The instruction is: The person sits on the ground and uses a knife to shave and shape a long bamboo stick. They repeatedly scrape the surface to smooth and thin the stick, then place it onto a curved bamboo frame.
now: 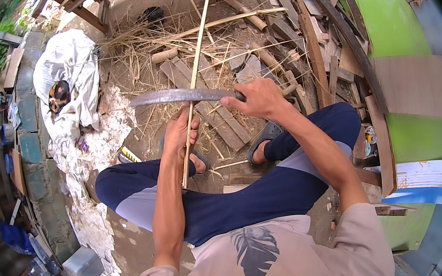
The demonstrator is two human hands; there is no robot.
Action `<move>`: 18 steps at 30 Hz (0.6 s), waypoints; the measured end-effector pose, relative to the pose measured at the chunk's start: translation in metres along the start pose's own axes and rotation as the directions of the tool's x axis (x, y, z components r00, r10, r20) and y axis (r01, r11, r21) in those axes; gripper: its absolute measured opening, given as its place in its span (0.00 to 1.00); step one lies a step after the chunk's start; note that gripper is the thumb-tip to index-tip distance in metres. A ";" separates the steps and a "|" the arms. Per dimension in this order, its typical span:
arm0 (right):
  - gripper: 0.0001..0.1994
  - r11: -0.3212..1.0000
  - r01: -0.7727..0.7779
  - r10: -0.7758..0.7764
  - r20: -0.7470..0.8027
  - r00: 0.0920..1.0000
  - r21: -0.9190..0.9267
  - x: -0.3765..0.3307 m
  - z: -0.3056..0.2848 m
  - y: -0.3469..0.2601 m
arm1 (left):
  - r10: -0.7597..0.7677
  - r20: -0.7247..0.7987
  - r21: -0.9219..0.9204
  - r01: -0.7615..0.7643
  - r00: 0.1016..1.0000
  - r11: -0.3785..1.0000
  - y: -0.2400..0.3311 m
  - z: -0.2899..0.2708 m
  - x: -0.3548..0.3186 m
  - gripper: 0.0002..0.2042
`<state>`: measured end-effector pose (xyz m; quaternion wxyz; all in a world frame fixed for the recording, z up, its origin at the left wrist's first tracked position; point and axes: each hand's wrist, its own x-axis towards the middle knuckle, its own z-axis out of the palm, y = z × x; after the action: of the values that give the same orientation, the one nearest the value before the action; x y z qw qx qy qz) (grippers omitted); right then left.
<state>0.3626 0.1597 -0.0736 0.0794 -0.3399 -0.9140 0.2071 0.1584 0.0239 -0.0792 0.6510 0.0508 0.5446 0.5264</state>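
A long, thin bamboo strip [194, 75] is held upright-slanted in front of the seated person, its lower end near the lap and its upper end reaching toward the far edge of the ground. The strip is gripped low down by the left hand [181, 134], whose fingers are curled tightly around it. A curved, dark metal blade [180, 95] is laid across the strip just above that hand, touching it, with its tip pointing to the person's left. The blade's handle is enclosed by the right hand [257, 99], which is clenched around it.

Below the hands, the person's crossed legs in dark blue trousers [240, 202] and grey sandals [266, 135] are seen resting on the dirt ground [143, 131]. Beyond the blade, the ground is covered with dry straw and split bamboo pieces [165, 40], and weathered wooden planks [309, 44] are piled toward the right. A green curved wall [388, 12] is seen at the right edge. At the left, a white sheet [71, 62] is spread on the ground, and a small dark and tan animal [58, 96] is lying on it.
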 end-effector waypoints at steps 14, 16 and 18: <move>0.34 0.993 0.076 -0.073 0.035 0.997 -0.087 -0.009 0.010 -0.008 | 0.074 -0.081 0.112 -0.065 0.994 0.992 -0.016 -0.012 0.019 0.15; 0.34 0.995 0.077 -0.075 0.032 0.997 -0.068 -0.009 0.009 -0.004 | 0.038 -0.047 0.138 -0.031 0.998 0.990 -0.008 -0.002 0.005 0.19; 0.35 1.000 0.024 -0.024 0.036 0.999 -0.006 -0.004 0.002 0.008 | 0.028 -0.069 0.157 -0.017 0.997 0.987 -0.005 0.001 0.008 0.19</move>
<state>0.3701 0.1618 -0.0784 0.0644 -0.3254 -0.9198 0.2094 0.1613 0.0276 -0.0875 0.6192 0.0892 0.6063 0.4910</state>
